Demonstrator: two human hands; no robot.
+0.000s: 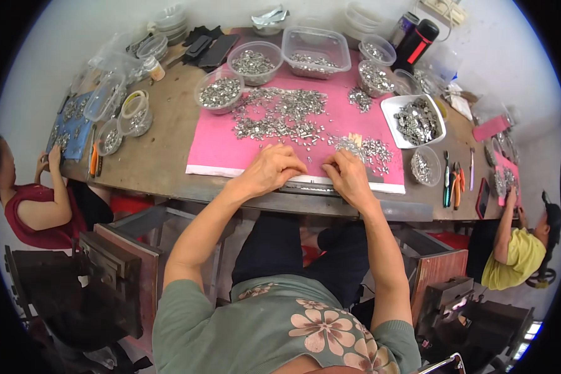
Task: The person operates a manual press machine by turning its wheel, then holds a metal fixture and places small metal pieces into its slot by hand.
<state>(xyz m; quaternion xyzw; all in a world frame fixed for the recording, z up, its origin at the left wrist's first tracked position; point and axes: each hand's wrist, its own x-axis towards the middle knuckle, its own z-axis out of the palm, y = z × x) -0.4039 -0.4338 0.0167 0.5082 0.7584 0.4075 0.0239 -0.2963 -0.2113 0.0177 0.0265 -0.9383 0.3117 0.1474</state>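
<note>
At the front edge of a pink sheet (215,146), both my hands bend over a narrow metal strip (310,182) with small bits along it. My left hand (272,168) has its thumb and fingertips pinched together just above the strip's left part. Over its right part, my right hand (349,175) is likewise closed in a pinch. Whatever sits between the fingertips is too small to make out. Beyond the hands spreads a loose pile of small shiny metal pieces (280,112). A smaller heap of metal pieces (375,154) lies beside my right hand, near a beige piece (355,138).
Clear tubs (220,105) and a rectangular box (316,38) of metal pieces line the back. To the right stand a white tray (389,118), a round tub (435,177), pliers (458,187) and a black bottle (425,34). Co-workers sit left (43,212) and right (517,262).
</note>
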